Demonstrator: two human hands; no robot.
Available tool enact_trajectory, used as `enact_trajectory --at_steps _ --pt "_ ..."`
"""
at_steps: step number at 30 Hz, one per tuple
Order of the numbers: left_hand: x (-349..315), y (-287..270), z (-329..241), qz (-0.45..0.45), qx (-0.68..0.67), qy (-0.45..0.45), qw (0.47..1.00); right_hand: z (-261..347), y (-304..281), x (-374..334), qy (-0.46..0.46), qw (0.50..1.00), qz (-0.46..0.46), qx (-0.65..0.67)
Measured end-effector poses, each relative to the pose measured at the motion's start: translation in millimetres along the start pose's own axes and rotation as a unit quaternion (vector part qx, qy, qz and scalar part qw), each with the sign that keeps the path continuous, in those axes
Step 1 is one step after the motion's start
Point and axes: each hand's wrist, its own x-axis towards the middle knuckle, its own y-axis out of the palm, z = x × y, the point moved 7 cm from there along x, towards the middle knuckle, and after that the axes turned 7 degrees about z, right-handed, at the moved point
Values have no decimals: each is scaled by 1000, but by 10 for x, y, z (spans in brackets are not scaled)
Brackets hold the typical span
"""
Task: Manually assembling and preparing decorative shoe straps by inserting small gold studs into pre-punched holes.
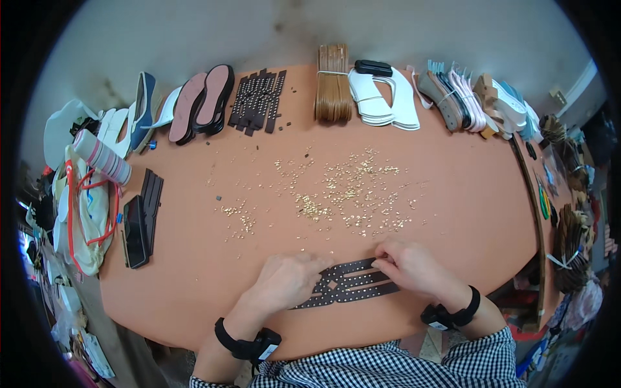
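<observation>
A dark brown slotted shoe-upper piece [335, 291], dotted with small metal studs, lies flat on the table close to me. My left hand [289, 279] rests over its left end with bent fingers, holding it. At its upper right edge, my right hand [409, 264] is closed in a pinch; anything between the fingertips is too small or hidden to make out. Beyond both hands, many loose gold-coloured studs [352, 187] are scattered over the tabletop. The left part of the upper is covered by my left hand.
On the salmon-coloured table [174, 278] lie a phone [135, 231] and dark strips [152, 197] at the left. Along the back stand pink-topped soles [215, 97], a stack of studded pieces [257, 100], a tan bundle [333, 90], white cutouts [404, 97] and bundled shoe parts [446, 100].
</observation>
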Motion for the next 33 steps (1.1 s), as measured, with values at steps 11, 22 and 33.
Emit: enact_trajectory --at_steps 11,22,33 --pt "124 -163 210 17 -17 -73 997 -432 -184 285 59 991 -39 113" --pt "24 -130 342 -22 -121 17 992 -252 -172 402 -24 988 -142 -55" --pt "6 -139 383 -43 -141 14 989 -342 -197 560 7 988 -140 -70"
